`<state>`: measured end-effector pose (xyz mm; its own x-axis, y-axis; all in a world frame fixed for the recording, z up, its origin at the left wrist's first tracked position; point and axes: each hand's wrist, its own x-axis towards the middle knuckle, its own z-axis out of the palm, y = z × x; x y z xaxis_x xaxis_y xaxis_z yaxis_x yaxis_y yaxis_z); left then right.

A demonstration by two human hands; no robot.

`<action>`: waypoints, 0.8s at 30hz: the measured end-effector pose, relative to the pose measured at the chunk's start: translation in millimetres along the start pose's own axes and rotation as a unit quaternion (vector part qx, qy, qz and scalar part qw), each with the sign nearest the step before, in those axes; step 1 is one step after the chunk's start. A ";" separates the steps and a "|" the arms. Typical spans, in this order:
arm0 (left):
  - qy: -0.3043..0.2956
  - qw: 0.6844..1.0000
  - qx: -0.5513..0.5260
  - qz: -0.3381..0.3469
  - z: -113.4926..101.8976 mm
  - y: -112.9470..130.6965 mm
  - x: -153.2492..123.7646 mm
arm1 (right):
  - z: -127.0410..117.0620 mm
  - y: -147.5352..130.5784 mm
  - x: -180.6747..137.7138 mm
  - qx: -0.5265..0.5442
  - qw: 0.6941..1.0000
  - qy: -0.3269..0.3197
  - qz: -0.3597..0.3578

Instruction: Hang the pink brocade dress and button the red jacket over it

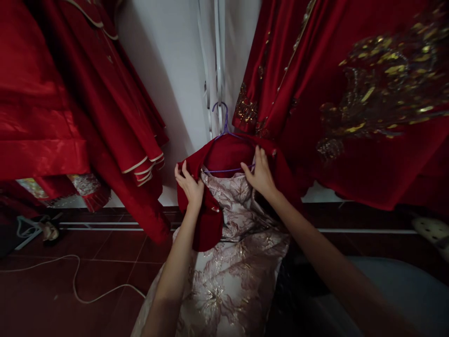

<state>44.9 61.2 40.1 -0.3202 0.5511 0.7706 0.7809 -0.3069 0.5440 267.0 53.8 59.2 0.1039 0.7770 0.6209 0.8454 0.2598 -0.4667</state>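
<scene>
A short red jacket hangs spread open on a purple hanger. Inside its opening hangs a pale floral brocade dress with a metallic sheen, its top edge level with the hanger's bar. My left hand has its fingers bent over the jacket's left front, gripping the cloth beside the dress's top corner. On the other side, my right hand grips the jacket's right front edge near the shoulder, the thumb lying by the hanger's bar. Where the cloth folds over, some fingertips are hidden.
Red garments with pale piping hang at left. Red gowns with gold sequins hang at right. Behind the hanger are a white wall and metal uprights. A white cable crosses the tiled floor; a low rail runs behind.
</scene>
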 end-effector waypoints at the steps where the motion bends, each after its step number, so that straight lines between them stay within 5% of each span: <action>1: -0.009 1.000 0.005 0.003 -0.3 -2.0 -0.4 | 1.1 4.2 -2.6 -0.001 0.999 -0.020 -0.029; 10: 0.040 0.996 -0.057 -0.051 -22.6 -30.4 50.2 | -9.3 24.2 18.6 -0.108 0.994 0.026 0.021; 16: -0.141 0.985 -0.061 -0.080 -19.7 -42.8 85.5 | -27.7 35.9 50.0 -0.190 0.978 0.066 0.059; 21: -0.230 0.956 -0.128 -0.133 -22.7 -38.7 98.7 | -44.0 40.5 66.4 -0.213 0.976 -0.024 0.043; 24: -0.342 0.898 -0.196 -0.196 -40.0 -36.0 111.2 | -63.8 44.4 81.5 -0.191 0.975 -0.094 0.056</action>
<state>-40.2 102.4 119.6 -0.0207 0.9829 0.1827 0.3889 -0.1605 0.9072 346.4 92.1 129.3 0.1396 0.8894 0.4353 0.9715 -0.0379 -0.2340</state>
